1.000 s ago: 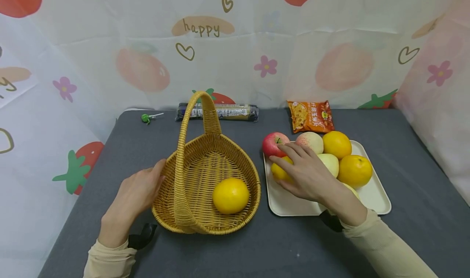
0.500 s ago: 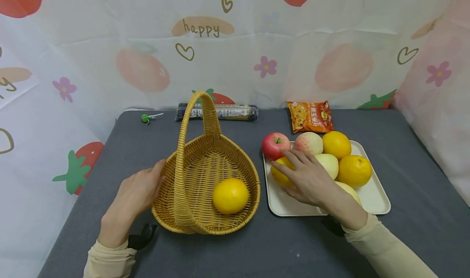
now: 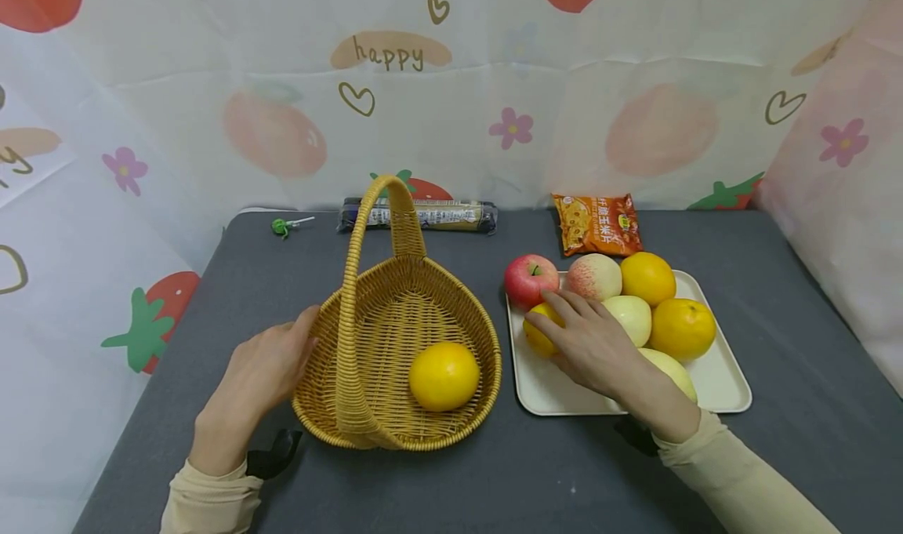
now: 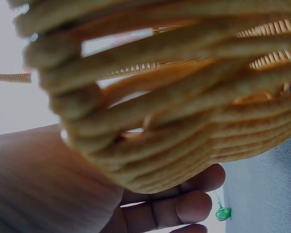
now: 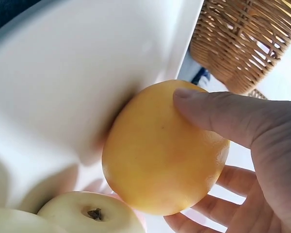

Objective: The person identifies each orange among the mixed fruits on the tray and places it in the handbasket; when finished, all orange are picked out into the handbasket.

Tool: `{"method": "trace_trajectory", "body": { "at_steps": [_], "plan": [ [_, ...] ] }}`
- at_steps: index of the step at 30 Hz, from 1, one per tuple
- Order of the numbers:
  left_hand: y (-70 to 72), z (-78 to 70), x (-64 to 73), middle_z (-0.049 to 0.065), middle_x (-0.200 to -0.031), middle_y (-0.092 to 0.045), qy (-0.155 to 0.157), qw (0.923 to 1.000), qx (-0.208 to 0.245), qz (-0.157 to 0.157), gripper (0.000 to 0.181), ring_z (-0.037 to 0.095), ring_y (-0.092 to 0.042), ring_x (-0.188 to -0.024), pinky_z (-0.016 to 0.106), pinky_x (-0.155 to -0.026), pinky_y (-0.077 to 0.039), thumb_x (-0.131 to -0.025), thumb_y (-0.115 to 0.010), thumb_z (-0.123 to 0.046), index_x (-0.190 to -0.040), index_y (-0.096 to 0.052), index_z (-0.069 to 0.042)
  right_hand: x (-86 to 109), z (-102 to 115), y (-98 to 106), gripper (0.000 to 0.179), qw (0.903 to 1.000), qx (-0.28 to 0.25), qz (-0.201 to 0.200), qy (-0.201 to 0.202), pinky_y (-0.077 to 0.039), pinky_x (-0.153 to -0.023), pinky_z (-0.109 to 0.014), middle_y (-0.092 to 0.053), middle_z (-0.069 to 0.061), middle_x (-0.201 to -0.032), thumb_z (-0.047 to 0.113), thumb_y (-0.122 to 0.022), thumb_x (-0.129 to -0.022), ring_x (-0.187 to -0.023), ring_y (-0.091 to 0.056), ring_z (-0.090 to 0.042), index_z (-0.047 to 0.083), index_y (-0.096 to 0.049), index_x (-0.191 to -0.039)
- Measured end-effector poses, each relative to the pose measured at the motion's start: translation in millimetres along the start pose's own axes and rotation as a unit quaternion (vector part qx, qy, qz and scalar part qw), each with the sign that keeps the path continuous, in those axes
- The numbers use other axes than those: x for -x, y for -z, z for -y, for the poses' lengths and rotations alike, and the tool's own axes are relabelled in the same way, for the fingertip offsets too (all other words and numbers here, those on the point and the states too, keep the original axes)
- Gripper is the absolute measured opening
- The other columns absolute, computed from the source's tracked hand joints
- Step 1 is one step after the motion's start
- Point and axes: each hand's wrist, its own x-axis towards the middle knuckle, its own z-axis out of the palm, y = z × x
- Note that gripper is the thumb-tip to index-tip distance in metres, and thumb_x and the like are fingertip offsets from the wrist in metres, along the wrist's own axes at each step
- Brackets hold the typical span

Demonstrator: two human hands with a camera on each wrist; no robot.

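Note:
My left hand (image 3: pixel 264 365) rests against the outer left side of a wicker basket (image 3: pixel 324 408) with a tall handle. In the left wrist view, its fingers (image 4: pixel 194 206) show past the woven wall, while the thumb is hidden. Inside the basket lies one orange (image 3: pixel 444 376). My right hand (image 3: pixel 600 342) grips another orange (image 5: pixel 160 150) over the left part of a white tray (image 3: pixel 564 397), thumb on one side and fingers round the other. Just behind that orange sits a red apple (image 3: pixel 531 280).
Also on the tray are a peach (image 3: pixel 594 276), two more oranges (image 3: pixel 681 328) and pale yellow-green fruit (image 3: pixel 670 373). At the back lie an orange snack packet (image 3: pixel 600 225), a dark wrapped roll (image 3: pixel 423 215) and a green lollipop (image 3: pixel 282 227). A printed cloth hangs behind the table.
My right hand has shifted slightly down and back from the apple and settled round the orange on the tray. The left hand and the basket stay where they were.

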Motion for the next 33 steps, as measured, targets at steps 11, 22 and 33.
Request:
{"method": "trace_trajectory", "body": {
  "at_steps": [11,22,33],
  "plan": [
    [0.3,-0.3,-0.1,0.01,-0.082,-0.066,-0.002,1.0,-0.003,-0.002,0.035,0.021,-0.061,-0.066,0.042,-0.054,-0.049,-0.099,-0.054,-0.013,-0.131,-0.048,-0.003,0.4,-0.3,-3.7,0.056,0.9991,0.013,-0.038,0.014,-0.049,-0.093,-0.051,-0.06,-0.017,-0.123,0.011,-0.085,-0.07,-0.115,-0.057,-0.038,0.016,-0.06,-0.12],
    [-0.6,0.1,0.6,0.011,-0.083,-0.067,-0.01,0.9999,-0.006,-0.006,0.035,0.022,-0.062,-0.066,0.042,-0.054,-0.049,-0.098,-0.055,-0.013,-0.131,-0.048,-0.002,0.0,-1.6,-2.8,0.059,0.9988,0.019,-0.042,0.018,-0.052,-0.088,-0.048,-0.06,-0.015,-0.118,0.013,-0.087,-0.067,-0.109,-0.057,-0.036,0.017,-0.06,-0.119],
    [-0.1,0.3,0.2,0.01,-0.083,-0.067,-0.005,1.0,-0.004,-0.002,0.035,0.021,-0.061,-0.066,0.042,-0.054,-0.049,-0.098,-0.055,-0.012,-0.131,-0.048,-0.002,-6.9,-0.8,9.6,0.064,0.9983,-0.001,-0.052,0.025,-0.054,-0.075,-0.045,-0.059,-0.013,-0.116,0.019,-0.088,-0.064,-0.104,-0.059,-0.035,0.018,-0.06,-0.121]
  ]
}}
